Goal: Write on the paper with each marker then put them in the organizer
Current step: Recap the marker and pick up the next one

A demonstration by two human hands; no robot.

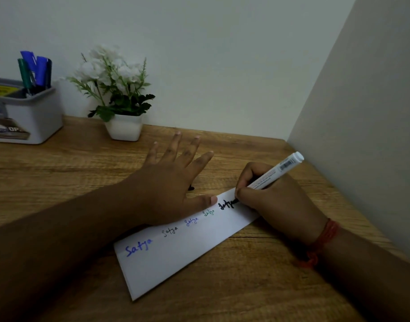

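On the wooden desk [60, 163], tucked into a corner where two pale walls meet, a long strip of white paper [176, 252] lies at a slant, running from near the bottom centre up toward the right. The right hand [276, 201] rests its heel on the far end of the strip and has its fingers curled tightly around a white marker [276, 174], the barrel angled up and to the right with its blunt end raised and a barcode label showing near that end. The tip is down on the paper at the end of a heavy black word, the last in a row of five handwritten words: a bold blue one nearest the viewer, then a thin dark one, a blue-violet one, a green one and the black one. The left hand [173, 182] lies flat and spread wide, holding nothing, its palm across the upper edge of the strip and its thumb stretched along the paper toward the black word. A red thread bracelet [324, 238] circles the right wrist. At the back left stands a grey organizer [34, 117] with several markers [34, 68], blue and green among them, upright in one compartment. Beside it sits a white pot of white flowers [118, 96].
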